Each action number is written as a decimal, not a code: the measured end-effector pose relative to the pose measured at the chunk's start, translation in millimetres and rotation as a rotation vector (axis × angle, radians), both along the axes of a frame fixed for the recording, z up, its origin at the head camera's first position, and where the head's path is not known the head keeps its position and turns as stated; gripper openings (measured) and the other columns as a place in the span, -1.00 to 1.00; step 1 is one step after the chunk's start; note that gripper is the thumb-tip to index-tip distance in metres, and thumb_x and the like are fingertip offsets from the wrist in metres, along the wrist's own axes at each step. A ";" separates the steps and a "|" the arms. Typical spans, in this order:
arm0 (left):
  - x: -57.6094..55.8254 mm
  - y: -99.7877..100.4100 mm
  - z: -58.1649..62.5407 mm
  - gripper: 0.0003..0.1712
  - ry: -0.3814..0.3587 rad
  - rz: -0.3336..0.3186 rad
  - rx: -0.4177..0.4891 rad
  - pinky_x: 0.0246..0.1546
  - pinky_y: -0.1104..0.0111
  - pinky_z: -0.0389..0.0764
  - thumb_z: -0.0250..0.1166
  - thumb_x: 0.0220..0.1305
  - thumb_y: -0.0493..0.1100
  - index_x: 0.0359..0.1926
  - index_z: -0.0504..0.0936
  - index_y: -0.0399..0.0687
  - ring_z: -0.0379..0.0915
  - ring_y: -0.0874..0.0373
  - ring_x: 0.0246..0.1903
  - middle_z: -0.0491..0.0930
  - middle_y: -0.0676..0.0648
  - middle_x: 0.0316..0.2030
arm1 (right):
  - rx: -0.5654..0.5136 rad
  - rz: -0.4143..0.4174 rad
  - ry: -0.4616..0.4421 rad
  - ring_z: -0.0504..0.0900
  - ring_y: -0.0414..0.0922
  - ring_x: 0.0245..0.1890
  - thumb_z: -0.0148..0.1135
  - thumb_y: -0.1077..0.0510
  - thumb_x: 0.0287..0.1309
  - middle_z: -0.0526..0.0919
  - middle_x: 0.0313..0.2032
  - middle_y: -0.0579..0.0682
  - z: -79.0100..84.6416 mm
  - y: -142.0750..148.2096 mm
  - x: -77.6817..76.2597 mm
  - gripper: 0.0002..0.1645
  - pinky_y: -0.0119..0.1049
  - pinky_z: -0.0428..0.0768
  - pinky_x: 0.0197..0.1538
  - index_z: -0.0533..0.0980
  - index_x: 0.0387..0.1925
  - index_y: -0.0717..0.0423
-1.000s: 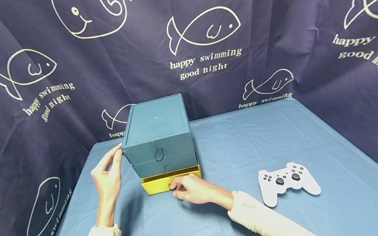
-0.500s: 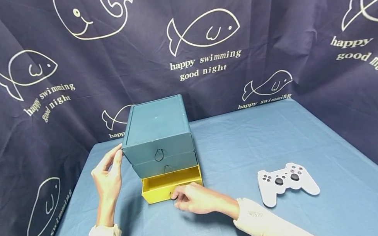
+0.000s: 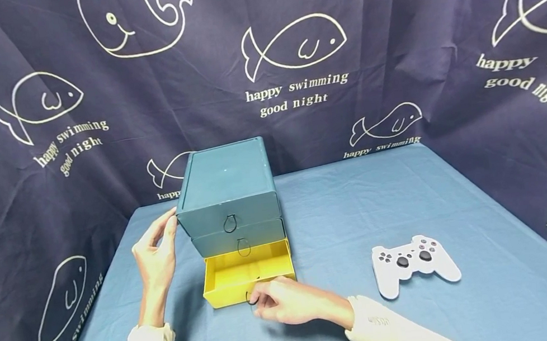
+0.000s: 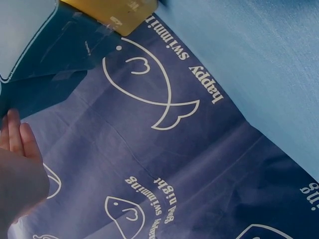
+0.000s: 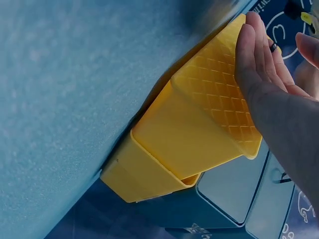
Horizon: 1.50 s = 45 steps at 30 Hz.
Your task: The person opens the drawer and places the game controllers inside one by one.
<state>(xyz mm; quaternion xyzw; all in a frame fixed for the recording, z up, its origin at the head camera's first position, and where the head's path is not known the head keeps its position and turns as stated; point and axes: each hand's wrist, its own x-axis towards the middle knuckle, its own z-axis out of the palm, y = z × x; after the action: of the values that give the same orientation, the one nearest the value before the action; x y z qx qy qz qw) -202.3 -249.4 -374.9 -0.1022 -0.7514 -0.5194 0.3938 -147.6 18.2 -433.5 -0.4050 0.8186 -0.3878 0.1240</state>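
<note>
Yellow drawer (image 3: pixel 229 296) | head only: inside (image 3: pixel 244 269) | right wrist only: diamond-grid front (image 5: pixel 217 97)

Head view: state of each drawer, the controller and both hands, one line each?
Top drawer: closed.
Middle drawer: closed.
Bottom yellow drawer: pulled open.
Game controller: lying on the table, buttons up, on/off unclear.
Left hand: fingertips touching the stack at its front left corner.
Right hand: fingers curled at the yellow drawer's black loop, holding it.
</note>
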 end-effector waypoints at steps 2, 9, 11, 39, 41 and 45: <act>0.0 -0.1 0.0 -0.70 0.001 -0.001 0.003 0.02 0.54 0.54 0.33 0.39 -0.41 0.10 0.76 -0.21 0.63 0.48 -0.15 0.75 -0.20 -0.05 | 0.006 0.005 -0.001 0.57 -0.46 -0.29 0.27 0.29 0.32 0.66 -0.30 -0.30 0.5 0.5 2.1 -0.81 -0.56 0.54 -0.09 0.61 -0.05 0.20; 0.0 -0.2 0.2 -0.69 0.005 -0.005 -0.001 0.03 0.54 0.53 0.33 0.38 -0.42 0.11 0.75 -0.23 0.63 0.48 -0.11 0.75 -0.20 -0.03 | 0.017 0.019 -0.011 0.57 -0.48 -0.29 0.33 0.22 0.34 0.66 -0.31 -0.33 1.0 1.9 6.8 -0.82 -0.57 0.54 -0.09 0.62 -0.06 0.17; -0.4 -0.3 0.0 -0.70 0.009 -0.005 -0.001 0.03 0.54 0.53 0.33 0.39 -0.41 0.10 0.75 -0.24 0.64 0.47 -0.12 0.75 -0.20 -0.04 | 0.013 0.024 -0.019 0.57 -0.48 -0.29 0.33 0.22 0.34 0.66 -0.30 -0.33 0.8 2.4 7.4 -0.81 -0.56 0.54 -0.09 0.62 -0.06 0.17; -1.9 -0.4 -1.1 -0.69 0.019 -0.008 0.005 0.01 0.53 0.54 0.33 0.38 -0.43 0.10 0.76 -0.22 0.64 0.46 -0.13 0.75 -0.22 -0.04 | 0.008 0.101 0.009 0.59 -0.52 -0.27 0.31 0.15 0.36 0.66 -0.30 -0.33 2.0 9.9 25.5 -0.77 -0.60 0.54 -0.12 0.61 -0.02 0.16; -2.0 -0.5 -1.2 -0.69 0.018 -0.009 0.005 0.01 0.53 0.53 0.33 0.38 -0.43 0.10 0.76 -0.23 0.64 0.46 -0.12 0.75 -0.22 -0.04 | 0.008 0.106 0.006 0.59 -0.52 -0.27 0.31 0.15 0.36 0.66 -0.30 -0.34 2.1 10.3 25.9 -0.78 -0.60 0.54 -0.12 0.62 -0.03 0.15; -1.7 -0.2 -1.0 -0.70 0.019 -0.003 0.003 0.01 0.54 0.54 0.33 0.38 -0.42 0.10 0.75 -0.24 0.64 0.45 -0.13 0.75 -0.22 -0.05 | 0.015 0.115 0.000 0.58 -0.52 -0.27 0.30 0.14 0.37 0.65 -0.32 -0.35 1.7 10.5 26.5 -0.78 -0.61 0.54 -0.12 0.62 -0.03 0.14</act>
<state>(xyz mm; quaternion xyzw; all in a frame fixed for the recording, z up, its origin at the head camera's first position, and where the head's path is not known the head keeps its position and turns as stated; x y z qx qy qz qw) -204.0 -249.6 -375.9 -0.1078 -0.7466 -0.5203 0.4003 -121.1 28.7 -431.8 -0.4505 0.7969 -0.3739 0.1490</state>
